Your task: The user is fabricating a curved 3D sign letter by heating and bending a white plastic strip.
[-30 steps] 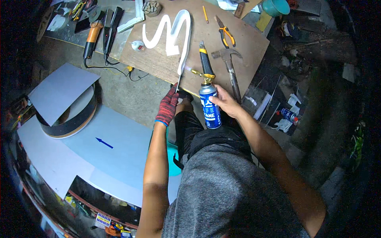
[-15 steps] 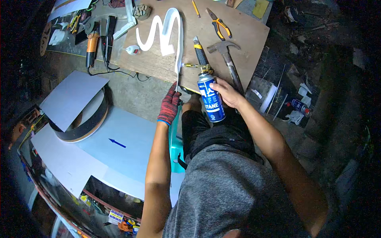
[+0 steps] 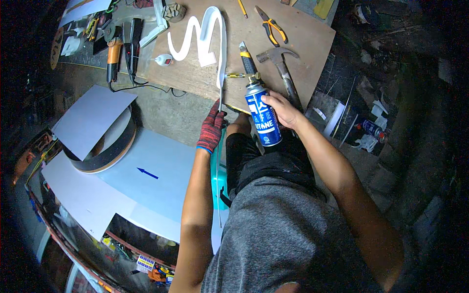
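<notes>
My left hand [image 3: 212, 128], in a red and black knit glove, is closed round a long white strip [image 3: 222, 53]. Beyond the glove, the strip is bent into wavy curves over the wooden board; its thin straight tail hangs below the glove. My bare right hand [image 3: 283, 110] grips a gas torch [image 3: 263, 117], a blue canister with a brass burner head [image 3: 242, 75]. The burner's nozzle points left and comes close to the strip's side; I cannot clearly make out a flame. Near the torch lie a utility knife [image 3: 247, 58] and a claw hammer [image 3: 283, 68].
On the plywood board [image 3: 195, 80] are pliers [image 3: 271, 29], a pencil [image 3: 242, 8] and a small white bottle [image 3: 163, 59]. An angle grinder [image 3: 114, 53] with a cord lies left. White sheets [image 3: 146, 161] and a round dark-rimmed form [image 3: 122, 146] fill the lower left. Another canister [image 3: 372, 129] lies right.
The strip's tail below the glove has come into plain sight. The torch is tilted a little more, its nozzle still beside the strip. The whole view has shifted slightly.
</notes>
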The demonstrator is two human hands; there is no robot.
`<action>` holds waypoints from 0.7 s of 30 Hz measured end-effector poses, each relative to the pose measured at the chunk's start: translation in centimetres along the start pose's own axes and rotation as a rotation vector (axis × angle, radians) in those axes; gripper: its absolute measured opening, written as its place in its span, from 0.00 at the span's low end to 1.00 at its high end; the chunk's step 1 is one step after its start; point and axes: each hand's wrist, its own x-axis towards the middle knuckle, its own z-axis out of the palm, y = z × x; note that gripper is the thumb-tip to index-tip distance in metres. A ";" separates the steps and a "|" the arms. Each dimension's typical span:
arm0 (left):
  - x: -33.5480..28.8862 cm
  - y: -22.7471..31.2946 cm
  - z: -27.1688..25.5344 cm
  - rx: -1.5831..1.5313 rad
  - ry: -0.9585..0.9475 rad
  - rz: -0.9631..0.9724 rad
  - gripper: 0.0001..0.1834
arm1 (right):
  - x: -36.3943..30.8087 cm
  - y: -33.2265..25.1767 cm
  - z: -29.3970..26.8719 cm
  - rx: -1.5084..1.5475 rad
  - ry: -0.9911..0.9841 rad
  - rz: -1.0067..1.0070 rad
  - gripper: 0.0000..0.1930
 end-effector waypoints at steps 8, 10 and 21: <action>0.0 0.1 0.1 -0.014 -0.002 -0.021 0.26 | 0.0 0.1 -0.1 0.034 0.059 0.020 0.19; 0.1 -0.1 0.1 -0.008 -0.001 -0.021 0.26 | -0.1 0.1 -0.1 0.041 0.034 0.026 0.19; 0.5 -1.6 -0.2 0.075 0.022 0.040 0.20 | -1.6 2.1 -0.7 0.046 0.001 0.064 0.19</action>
